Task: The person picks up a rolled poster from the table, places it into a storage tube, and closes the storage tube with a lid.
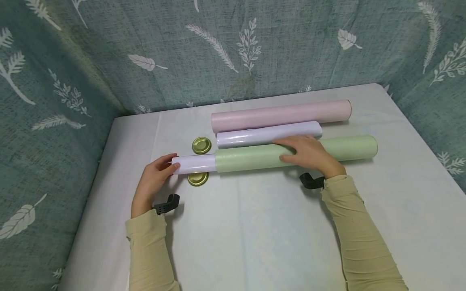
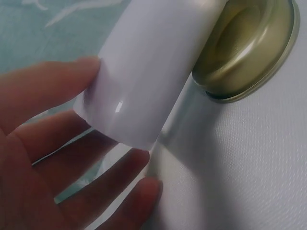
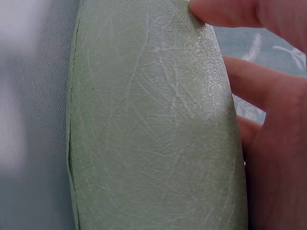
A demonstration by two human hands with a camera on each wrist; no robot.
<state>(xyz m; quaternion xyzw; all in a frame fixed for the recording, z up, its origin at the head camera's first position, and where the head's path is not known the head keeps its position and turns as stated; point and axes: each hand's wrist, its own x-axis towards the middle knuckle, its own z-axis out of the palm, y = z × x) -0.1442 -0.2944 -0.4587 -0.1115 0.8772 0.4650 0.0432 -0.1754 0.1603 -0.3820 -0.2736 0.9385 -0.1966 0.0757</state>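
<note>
A glossy white roll (image 1: pixel 196 164) sticks out of the left end of a long pale green tube (image 1: pixel 251 157). My left hand (image 1: pixel 153 180) pinches the roll's free end; in the left wrist view the thumb lies on one side and the fingers (image 2: pixel 53 129) are at the end's rim. Over the middle of the green tube (image 3: pixel 153 115), my right hand (image 1: pixel 307 153) grips it from above, thumb on the near side and fingers on the far side. The part of the roll inside the tube is hidden.
Behind the green tube lie a second white roll (image 1: pixel 269 134) and a pink tube (image 1: pixel 280 115). One gold jar lid (image 1: pixel 201 145) sits behind the protruding roll, another gold lid (image 1: pixel 198 179) partly beneath it. Patterned green cloth (image 1: pixel 218 52) hangs behind the white table (image 1: pixel 255 234).
</note>
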